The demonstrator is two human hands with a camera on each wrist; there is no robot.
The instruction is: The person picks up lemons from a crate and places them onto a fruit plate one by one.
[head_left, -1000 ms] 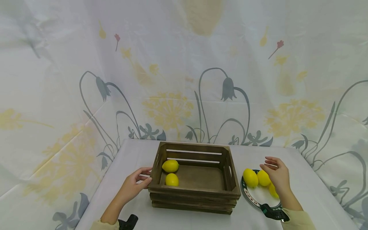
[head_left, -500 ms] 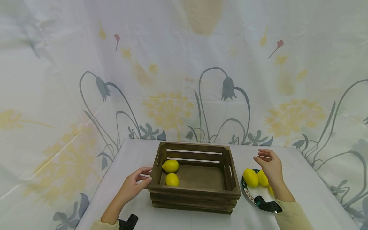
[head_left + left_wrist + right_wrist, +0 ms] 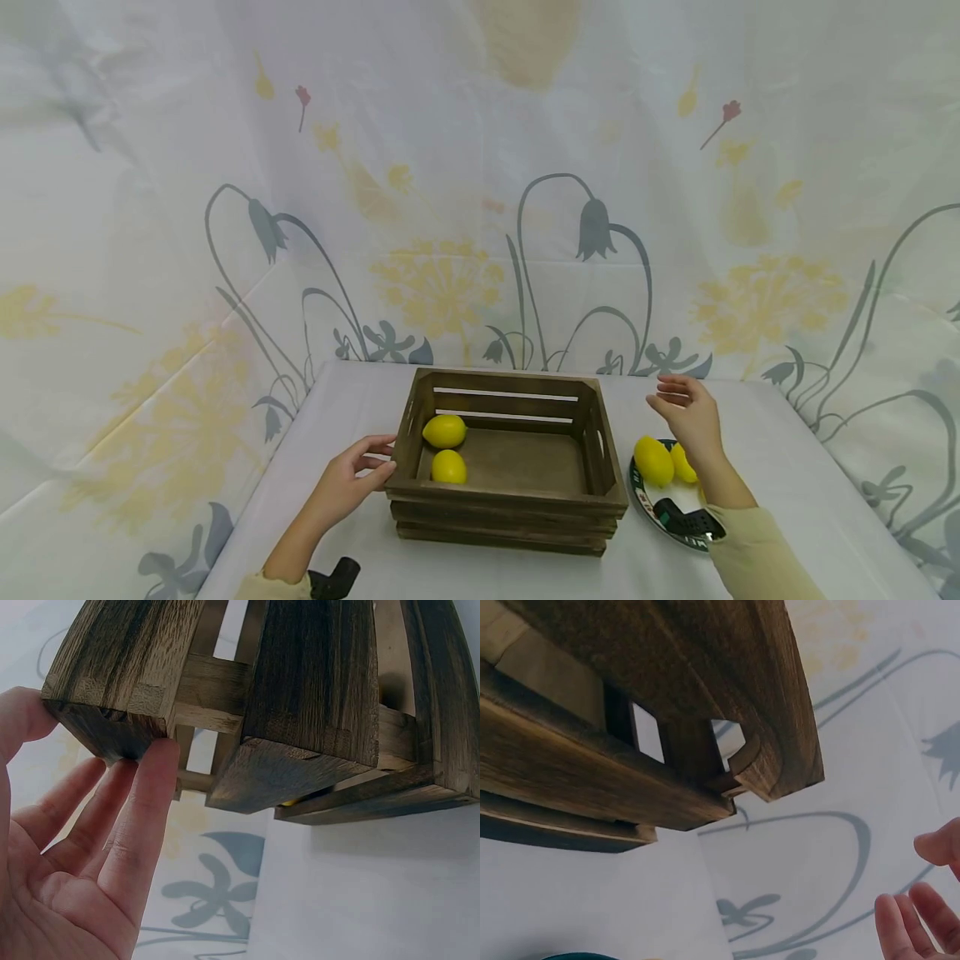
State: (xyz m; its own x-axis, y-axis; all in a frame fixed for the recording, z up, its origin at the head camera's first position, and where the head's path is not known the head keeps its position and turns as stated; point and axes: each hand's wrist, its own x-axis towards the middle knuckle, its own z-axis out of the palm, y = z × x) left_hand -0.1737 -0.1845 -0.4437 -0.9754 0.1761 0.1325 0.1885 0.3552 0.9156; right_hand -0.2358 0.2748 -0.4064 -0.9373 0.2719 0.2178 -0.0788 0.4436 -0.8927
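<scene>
A dark brown slatted wooden crate [image 3: 502, 521] stands mid-table with two lemons, one lemon [image 3: 444, 432] behind the other lemon [image 3: 449, 467], at its left end. At its left front corner my left hand [image 3: 347, 475] holds the edge; the left wrist view has thumb and fingers on either side of the top slat's end. My right hand [image 3: 690, 421] hovers right of the crate, fingers slightly bent, holding nothing. Beneath that arm lies a plate [image 3: 638, 497] with a patterned dark rim, bearing lemons [image 3: 654, 462]. My right wrist and sleeve hide part of it.
A white cloth [image 3: 360, 550] covers the table. Behind and beside it hangs a curtain [image 3: 480, 208] printed with flowers. The plate sits close to the crate's right side. Each wrist wears a black strap device [image 3: 334, 579].
My right hand has moved left and away from me, above the plate, covering more of the lemons there. My left hand stays on the crate; the crate has not visibly moved.
</scene>
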